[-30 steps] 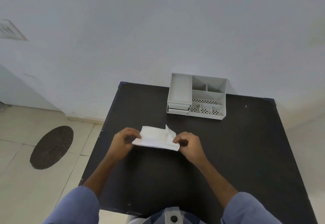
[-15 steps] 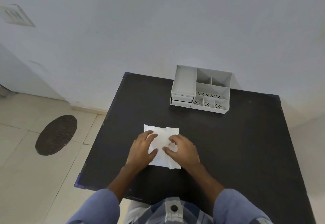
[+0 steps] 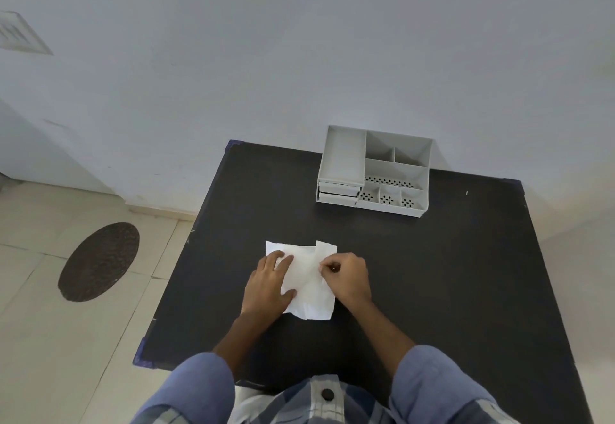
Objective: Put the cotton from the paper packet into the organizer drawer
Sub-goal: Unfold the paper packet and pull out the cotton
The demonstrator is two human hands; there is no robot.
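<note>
A white paper packet [image 3: 307, 285] lies flat on the black table [image 3: 432, 273], in front of me. My left hand [image 3: 269, 285] rests flat on the packet's left half, fingers spread. My right hand [image 3: 346, 277] pinches a fold of the paper at the packet's right side. No cotton is visible; the packet hides its contents. The grey organizer [image 3: 372, 170] stands at the table's far edge against the wall, with two shut drawers [image 3: 337, 194] low on its left front.
The organizer has open compartments on top and at the right. A white wall rises behind the table. Tiled floor with a dark round mat [image 3: 98, 262] lies to the left, past the table's left edge.
The packet went from held up between both hands to lying flat on the table. My left hand now presses on it, and my right hand has closed into a pinch on a fold.
</note>
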